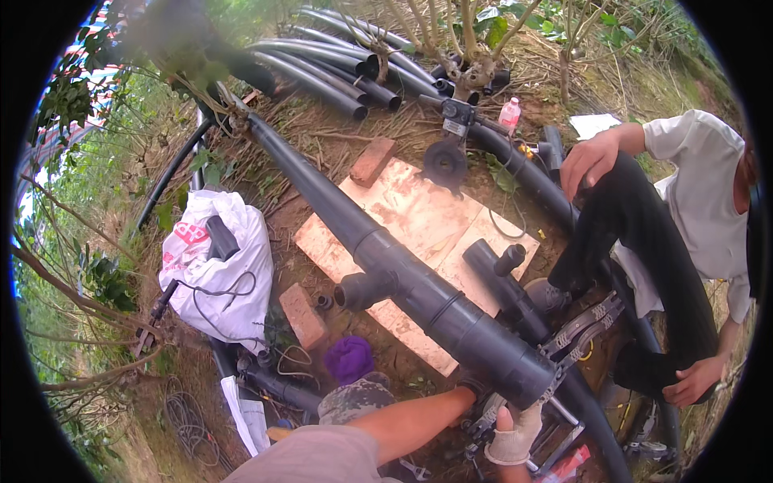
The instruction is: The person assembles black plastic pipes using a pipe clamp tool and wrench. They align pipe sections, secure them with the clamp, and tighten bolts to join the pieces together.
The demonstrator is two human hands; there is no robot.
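Note:
A long black plastic pipe (322, 191) runs diagonally down to a thick black tee fitting (459, 326), whose short side branch (354, 291) points left. From the lower left my left forearm (419, 420) reaches under the fitting's near end; the fingers of that hand are hidden there. My right hand (515, 439), in a pale glove with a bare thumb tip, is closed just below that end, beside a metal clamp frame (560, 431). What its fingers grip is hard to make out. A chain-like metal clamp (584, 326) lies right of the fitting.
Another person (692, 193) sits at the right, one hand on a knee. Boards (419, 209), bricks (304, 315), another tee (503, 282) and a purple cloth (349, 360) lie around the pipe. A white sack (221, 282) stands left; several pipes (322, 84) lie behind.

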